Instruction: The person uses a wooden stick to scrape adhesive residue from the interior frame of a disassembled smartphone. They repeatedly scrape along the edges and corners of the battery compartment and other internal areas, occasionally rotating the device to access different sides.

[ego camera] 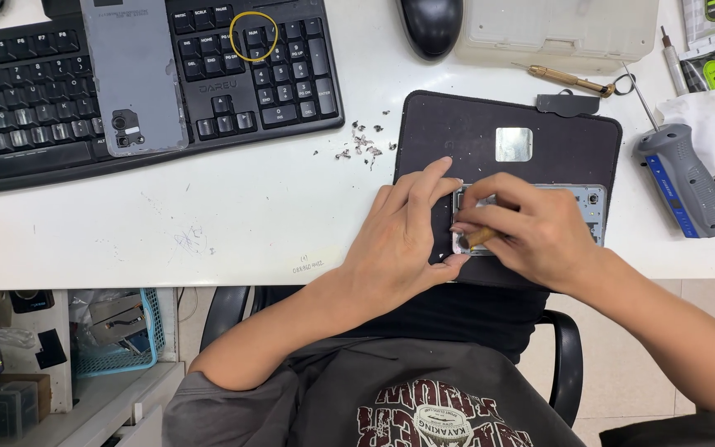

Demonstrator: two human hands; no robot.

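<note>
While the opened phone (531, 211) is steadied on the dark mat (556, 136) under left hand (403, 240) fingers, spread apart, a small brown tool (482, 237) is pinched by right hand (531, 228) fingers

Both hands on the opened phone (539, 211): left hand (403, 240) steadies it, right hand (531, 228) works a brass-handled tool (482, 237) on the black mat (556, 141).

Bare forearms, grey short-sleeved T-shirt, dark red-and-white printed chest graphic.
</note>
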